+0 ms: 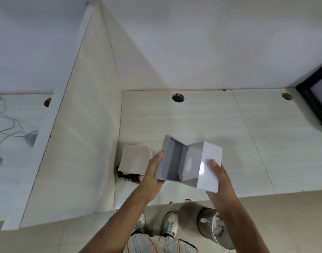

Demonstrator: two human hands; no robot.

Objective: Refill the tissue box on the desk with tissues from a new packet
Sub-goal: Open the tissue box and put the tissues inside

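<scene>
Presently, one white tissue box (191,165) is being held above the desk (202,121), opened out in two halves with its grey inside showing. Two bare hands are gripping it: the left hand (153,172) is closing around the left half, thumb lying on its outer edge; the right hand (218,181) is clasping the right half, thumb pressing on the glossy white face.

One stack of tissues (135,158) is lying on the desk just left of the box, sitting on one dark printed packet (129,177) whose edge is peeking out beneath it.

Three round cable holes are showing along the back of the desk, the middle one (178,97) looking dark blue inside. One upright partition (80,128) is dividing the pale wood-grain surface; grey cables (5,125) are trailing beyond it. One black-framed screen (317,95) is standing at the right edge. A plain white wall is rising behind.

Below, two white sneakers (170,225) are standing on a beige floor beside one metal bin (214,227) holding crumpled paper.
</scene>
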